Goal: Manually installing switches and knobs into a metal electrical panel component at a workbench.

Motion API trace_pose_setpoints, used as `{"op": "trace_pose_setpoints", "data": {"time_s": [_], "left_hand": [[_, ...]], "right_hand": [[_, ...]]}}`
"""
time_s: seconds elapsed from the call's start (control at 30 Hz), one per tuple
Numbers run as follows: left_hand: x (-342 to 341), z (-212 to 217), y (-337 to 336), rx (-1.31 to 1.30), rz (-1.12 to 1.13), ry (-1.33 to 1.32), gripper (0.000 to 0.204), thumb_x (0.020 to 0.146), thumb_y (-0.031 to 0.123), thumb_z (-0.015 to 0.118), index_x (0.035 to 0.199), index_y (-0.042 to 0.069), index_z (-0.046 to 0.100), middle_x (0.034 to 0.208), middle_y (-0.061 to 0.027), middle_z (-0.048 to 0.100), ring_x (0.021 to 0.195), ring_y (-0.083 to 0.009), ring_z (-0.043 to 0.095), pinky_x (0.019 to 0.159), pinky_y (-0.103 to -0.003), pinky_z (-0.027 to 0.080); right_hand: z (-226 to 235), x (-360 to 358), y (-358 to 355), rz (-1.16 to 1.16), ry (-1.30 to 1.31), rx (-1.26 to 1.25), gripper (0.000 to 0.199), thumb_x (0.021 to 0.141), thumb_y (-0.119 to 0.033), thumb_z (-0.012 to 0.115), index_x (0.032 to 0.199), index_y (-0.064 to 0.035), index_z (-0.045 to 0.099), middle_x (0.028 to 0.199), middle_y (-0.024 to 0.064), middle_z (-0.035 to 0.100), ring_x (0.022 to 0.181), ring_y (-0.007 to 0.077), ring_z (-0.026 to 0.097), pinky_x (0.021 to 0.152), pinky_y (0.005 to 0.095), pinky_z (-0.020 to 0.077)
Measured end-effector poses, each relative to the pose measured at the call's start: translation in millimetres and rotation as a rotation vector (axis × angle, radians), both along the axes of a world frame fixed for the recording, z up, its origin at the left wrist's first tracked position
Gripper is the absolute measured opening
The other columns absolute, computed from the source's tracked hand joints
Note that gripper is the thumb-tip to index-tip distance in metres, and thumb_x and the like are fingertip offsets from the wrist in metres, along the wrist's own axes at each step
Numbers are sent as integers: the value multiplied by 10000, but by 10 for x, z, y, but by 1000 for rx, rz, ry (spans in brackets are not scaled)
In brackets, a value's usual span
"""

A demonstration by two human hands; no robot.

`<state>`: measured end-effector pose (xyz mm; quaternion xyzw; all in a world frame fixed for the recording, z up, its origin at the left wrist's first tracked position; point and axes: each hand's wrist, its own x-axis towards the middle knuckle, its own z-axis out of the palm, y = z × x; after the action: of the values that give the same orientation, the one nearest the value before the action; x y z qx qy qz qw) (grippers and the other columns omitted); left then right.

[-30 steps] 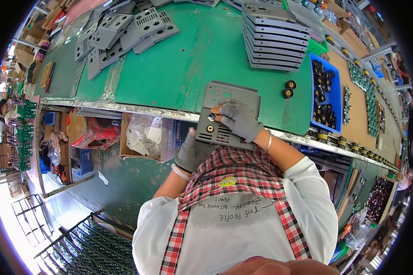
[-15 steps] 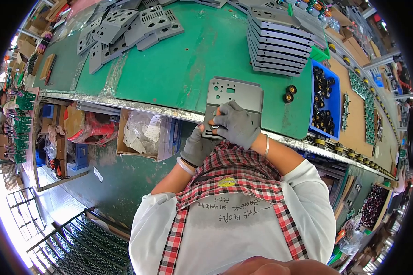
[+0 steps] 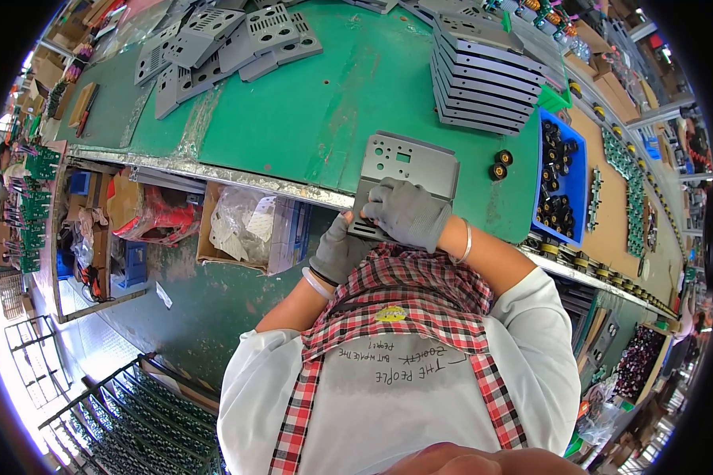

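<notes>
A grey sheet-metal panel (image 3: 412, 162) with round and square cutouts lies at the green bench's front edge, its lower part overhanging toward my apron. My gloved left hand (image 3: 339, 249) grips its lower left corner, thumb at the edge; the other fingers are mostly hidden below. Over the lower half of the panel my gloved right hand (image 3: 408, 214) is closed, fingertips bent down against the metal. Whatever those fingertips pinch, if anything, is hidden. Two round black parts (image 3: 497, 170) with brass-coloured centres rest on the bench right of the panel.
A blue bin (image 3: 562, 226) of similar black parts stands at the right. Behind it rises a stack of bent grey panels (image 3: 483, 91). Loose perforated panels (image 3: 238, 43) overlap at the far left. Below the bench edge sits a cardboard box (image 3: 214, 245) holding plastic-wrapped pieces.
My right hand has shifted slightly and its fingers are drawn in closer to the panel. The panel is turned slightly clockwise. My left hand keeps its grip.
</notes>
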<state>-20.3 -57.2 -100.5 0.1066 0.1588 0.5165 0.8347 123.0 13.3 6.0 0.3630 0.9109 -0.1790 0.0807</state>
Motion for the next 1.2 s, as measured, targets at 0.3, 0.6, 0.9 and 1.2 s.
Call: {"op": "trace_pose_setpoints", "data": {"time_s": [0.3,0.6,0.9,1.2], "left_hand": [[-25,-22,-15,-7,13,-106,504,856,401,532,1193,34,458,1068,-78,573,1029,-205,534,937,-366,398],[12,193,10,29,-5,41,477,857,395,532,1155,27,469,1084,-77,556,1054,-207,523,958,-365,383],[16,81,1,-116,-28,39,652,803,438,573,1256,5,396,1251,-119,467,1163,-248,443,1019,-399,313],[-263,361,157,-95,-53,364,543,832,418,528,1170,-4,469,1087,-129,558,978,-227,554,847,-365,459]], "right_hand": [[17,-2,161,131,59,-59,217,804,-311,554,949,-159,609,934,54,590,944,218,577,687,386,508],[-145,-94,22,-271,-129,-14,362,828,-417,502,761,-99,661,680,83,617,737,257,626,603,388,485],[-270,179,-43,-343,527,312,232,722,-301,602,665,-78,631,650,105,585,652,279,570,590,384,464],[-226,1181,-8,-1020,625,445,297,672,-311,695,796,-70,573,721,68,567,692,253,563,586,384,458]]}}
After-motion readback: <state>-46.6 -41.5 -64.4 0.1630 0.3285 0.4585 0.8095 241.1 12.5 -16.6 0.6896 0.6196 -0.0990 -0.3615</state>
